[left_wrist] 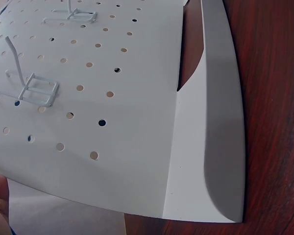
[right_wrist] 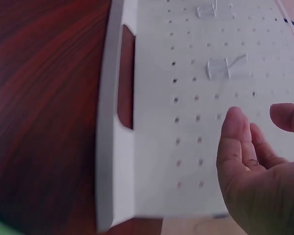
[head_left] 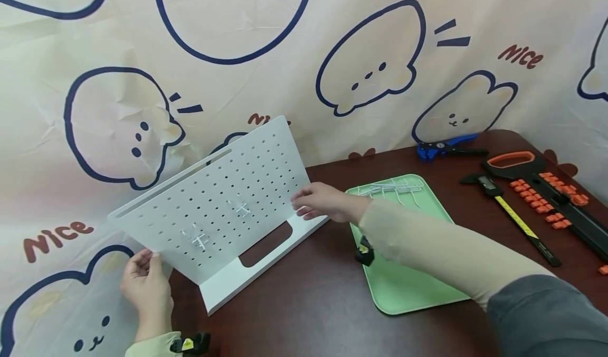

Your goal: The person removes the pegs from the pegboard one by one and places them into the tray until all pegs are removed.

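A white pegboard [head_left: 223, 172] with a folded base and a long slot leans back on the dark table. Two white wire hooks are fitted in its holes: one hook [head_left: 200, 240] lower left, another hook [head_left: 243, 209] nearer the middle. At the board's left edge my left hand [head_left: 149, 291] pinches it between thumb and fingers; the left wrist view has only its fingertips [left_wrist: 0, 196] in the corner. My right hand [head_left: 325, 201] hovers before the board's right side, holding nothing. In the right wrist view, its fingers [right_wrist: 232, 142] are loosely bent with the thumb apart.
A green tray [head_left: 399, 288] with several white wire hooks [head_left: 394, 188] at its far end lies under my right forearm. Farther right are a blue wire stripper [head_left: 432, 150], a caliper [head_left: 518, 217] and a black tool with orange pieces [head_left: 565, 198]. A printed cloth [head_left: 370, 135] hangs behind.
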The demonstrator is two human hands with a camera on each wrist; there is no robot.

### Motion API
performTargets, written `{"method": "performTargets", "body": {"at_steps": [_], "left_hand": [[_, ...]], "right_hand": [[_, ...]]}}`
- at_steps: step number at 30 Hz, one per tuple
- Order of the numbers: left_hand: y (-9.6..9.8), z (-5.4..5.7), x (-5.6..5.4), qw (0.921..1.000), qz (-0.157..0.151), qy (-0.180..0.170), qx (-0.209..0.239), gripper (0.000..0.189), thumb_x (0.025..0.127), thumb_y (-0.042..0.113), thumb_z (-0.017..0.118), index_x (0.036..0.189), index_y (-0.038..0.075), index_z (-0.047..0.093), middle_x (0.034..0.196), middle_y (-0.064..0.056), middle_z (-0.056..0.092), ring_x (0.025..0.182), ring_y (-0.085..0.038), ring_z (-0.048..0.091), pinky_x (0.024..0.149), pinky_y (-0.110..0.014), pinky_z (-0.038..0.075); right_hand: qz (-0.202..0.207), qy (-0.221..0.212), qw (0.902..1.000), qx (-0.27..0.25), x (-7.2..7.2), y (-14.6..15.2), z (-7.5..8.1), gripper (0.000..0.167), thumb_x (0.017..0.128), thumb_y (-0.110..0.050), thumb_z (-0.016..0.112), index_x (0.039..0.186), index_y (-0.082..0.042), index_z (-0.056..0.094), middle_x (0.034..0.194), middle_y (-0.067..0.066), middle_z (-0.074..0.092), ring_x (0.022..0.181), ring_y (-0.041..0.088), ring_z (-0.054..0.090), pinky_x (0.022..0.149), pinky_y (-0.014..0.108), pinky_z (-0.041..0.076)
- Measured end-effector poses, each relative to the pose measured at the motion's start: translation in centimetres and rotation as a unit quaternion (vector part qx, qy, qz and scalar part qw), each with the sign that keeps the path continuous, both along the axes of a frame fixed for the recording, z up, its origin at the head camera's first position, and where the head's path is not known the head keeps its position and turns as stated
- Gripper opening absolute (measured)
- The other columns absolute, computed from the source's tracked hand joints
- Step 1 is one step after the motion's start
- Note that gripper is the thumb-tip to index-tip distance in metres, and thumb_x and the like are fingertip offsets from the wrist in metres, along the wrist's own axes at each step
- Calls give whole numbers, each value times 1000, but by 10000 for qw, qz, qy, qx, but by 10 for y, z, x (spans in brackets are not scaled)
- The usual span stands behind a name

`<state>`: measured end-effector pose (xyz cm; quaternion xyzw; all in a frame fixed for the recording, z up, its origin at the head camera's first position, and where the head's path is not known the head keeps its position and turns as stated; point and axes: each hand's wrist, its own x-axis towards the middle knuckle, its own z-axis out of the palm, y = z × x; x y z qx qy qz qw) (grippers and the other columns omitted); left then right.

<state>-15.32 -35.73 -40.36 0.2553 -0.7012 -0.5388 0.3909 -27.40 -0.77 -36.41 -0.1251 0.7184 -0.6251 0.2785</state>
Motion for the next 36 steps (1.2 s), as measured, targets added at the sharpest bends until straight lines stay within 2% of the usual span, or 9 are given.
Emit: {"method": "performTargets", "body": {"at_steps": [3,9,13,16,28,32,36], "left_hand": [[0,0,-1,10000,-49,-37,-69,21,103,6,58,100,26,64,97,10,58,89,-5,55,78,-10,46],[-2,-2,-2,10000,-79,-43,-6,19,103,7,59,101,25,64,98,9,58,89,-5,55,78,-9,46],[-2,-4,-3,10000,-70,-50,-18,19,103,6,58,100,24,64,97,9,58,88,-6,55,77,-9,46],[-3,-5,-2,9999,-89,-57,53,18,103,7,59,100,24,64,99,7,59,88,-6,55,77,-9,46],[-1,-1,-2,10000,-28,-65,-13,18,103,7,59,100,24,64,98,8,58,88,-6,55,76,-10,46],[0,0,0,9999,-89,-9,138,14,103,8,59,102,21,66,99,5,60,88,-7,55,76,-10,46],[0,0,1,9996,-102,92,252,16,102,6,59,100,21,65,103,-3,61,88,-7,55,76,-11,46]], "right_hand": [[80,28,10000,-41,-1,-19,7,31,103,-7,60,131,5,57,134,25,61,122,38,63,92,37,57],[47,147,9999,71,-6,-51,13,24,102,-10,62,123,1,59,124,17,64,122,39,63,87,34,58],[-41,131,9997,206,-8,-65,13,26,102,-12,63,124,1,61,119,14,65,118,35,65,86,34,58],[-17,102,9998,174,-9,-75,10,26,102,-12,64,124,1,61,120,17,65,118,35,66,86,34,58],[109,38,9997,-216,1,-98,5,26,102,-11,64,123,4,60,124,23,65,118,38,65,83,33,59],[19,-46,9997,-222,2,-101,5,24,102,-11,64,122,3,62,121,21,66,116,36,66,82,32,59],[-72,-70,9996,-253,4,-106,4,21,102,-9,64,119,2,62,118,20,66,114,37,67,81,31,59]]}}
